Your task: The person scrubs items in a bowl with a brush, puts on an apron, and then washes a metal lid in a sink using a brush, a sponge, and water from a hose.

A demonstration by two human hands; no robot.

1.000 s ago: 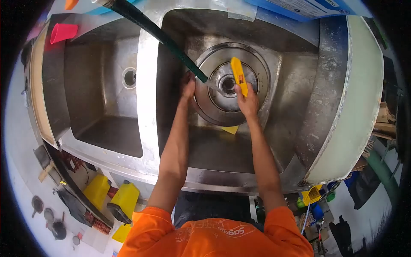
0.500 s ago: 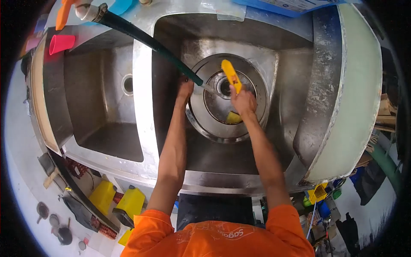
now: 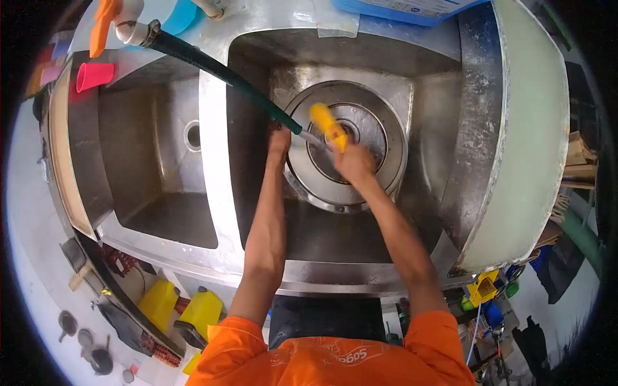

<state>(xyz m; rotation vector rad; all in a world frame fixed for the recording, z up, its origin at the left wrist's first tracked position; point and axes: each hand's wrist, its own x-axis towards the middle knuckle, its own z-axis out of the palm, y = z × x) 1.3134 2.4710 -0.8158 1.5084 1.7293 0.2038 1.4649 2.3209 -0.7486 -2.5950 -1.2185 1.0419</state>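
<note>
In the right-hand basin of a steel sink (image 3: 421,122) lies a wide, round stainless steel vessel (image 3: 384,103) with ringed steps towards its middle. My left hand (image 3: 279,139) grips its left rim; the green hose (image 3: 232,80) partly covers the fingers. My right hand (image 3: 354,162) is closed around a yellow-handled tool (image 3: 327,122), blurred by motion, above the middle of the vessel. The tool's working end cannot be made out. Water runs from the hose's tip towards the vessel's centre, close to my right fingers.
A second basin (image 3: 151,161) with a drain lies to the left, and a pink cup (image 3: 95,76) sits by its far corner. The hose hangs from a pipe with an orange handle (image 3: 103,26). At the back right stands a blue container (image 3: 412,8). A pale panel (image 3: 531,141) borders the right side.
My right hand has moved left with the yellow-handled tool. The yellow patch seen below that hand earlier is out of sight. My left hand stays at the rim, and the view has shifted slightly.
</note>
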